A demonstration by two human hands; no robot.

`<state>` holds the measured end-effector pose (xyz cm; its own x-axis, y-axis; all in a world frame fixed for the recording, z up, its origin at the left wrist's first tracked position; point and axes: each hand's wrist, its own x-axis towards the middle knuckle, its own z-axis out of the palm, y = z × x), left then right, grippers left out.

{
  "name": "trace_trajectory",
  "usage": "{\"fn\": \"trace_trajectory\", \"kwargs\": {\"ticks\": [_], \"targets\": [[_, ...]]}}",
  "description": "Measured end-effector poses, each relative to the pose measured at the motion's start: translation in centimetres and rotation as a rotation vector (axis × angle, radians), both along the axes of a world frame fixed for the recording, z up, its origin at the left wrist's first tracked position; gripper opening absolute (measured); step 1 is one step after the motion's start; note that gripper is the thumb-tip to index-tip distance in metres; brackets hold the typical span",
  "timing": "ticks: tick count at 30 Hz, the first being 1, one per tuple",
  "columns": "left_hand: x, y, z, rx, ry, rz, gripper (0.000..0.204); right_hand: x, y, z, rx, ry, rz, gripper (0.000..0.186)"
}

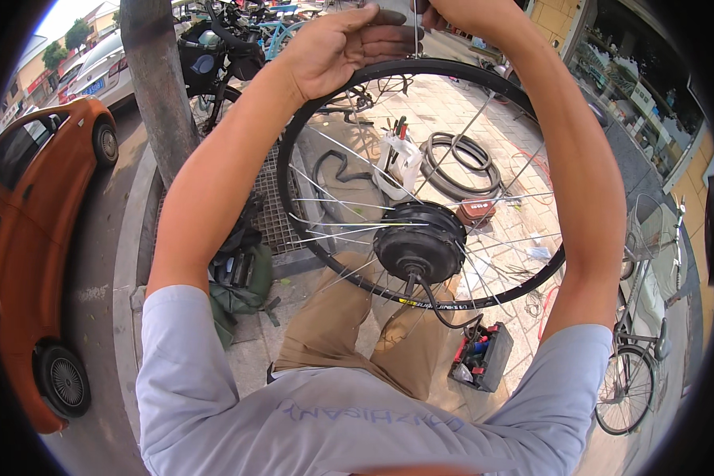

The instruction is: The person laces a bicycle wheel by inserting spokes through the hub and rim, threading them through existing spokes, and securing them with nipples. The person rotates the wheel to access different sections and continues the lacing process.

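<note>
I hold up a black bicycle rim (289, 148) laced with loose silver spokes (331, 140) around a black hub motor (419, 246), from which a thick cable (444, 316) hangs. At the top, my left hand (349, 44) is just above the rim, dark-smudged fingers extended toward an upright spoke. My right hand (448, 14), partly cut off by the upper edge, has bent fingertips at that same spoke; its exact grip is hard to make out. Several spokes stick out unevenly across the wheel, over my lap.
Coiled tires (460, 143), a white bag of tools (397, 166), a red pouch (476, 213), an open toolbox (481, 357) and a green bag (246, 293) lie around. A tree trunk (155, 103), orange car (32, 262), parked bikes (222, 47) and another bicycle (627, 381) surround me.
</note>
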<state>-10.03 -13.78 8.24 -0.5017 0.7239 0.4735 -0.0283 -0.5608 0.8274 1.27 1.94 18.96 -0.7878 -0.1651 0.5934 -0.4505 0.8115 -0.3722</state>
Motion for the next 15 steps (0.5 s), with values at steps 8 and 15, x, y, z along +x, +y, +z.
{"fn": "trace_trajectory", "kwargs": {"ticks": [8, 15], "targets": [[0.3, 1.0, 0.3, -0.045, 0.166, 0.131, 0.036, -3.6, 0.9, 0.1, 0.369, 0.195, -0.195, 0.034], [0.0, 1.8, -0.1, -0.112, 0.173, 0.335, 0.033, -4.6, 1.9, -0.1, 0.331, 0.181, -0.152, 0.035]]}}
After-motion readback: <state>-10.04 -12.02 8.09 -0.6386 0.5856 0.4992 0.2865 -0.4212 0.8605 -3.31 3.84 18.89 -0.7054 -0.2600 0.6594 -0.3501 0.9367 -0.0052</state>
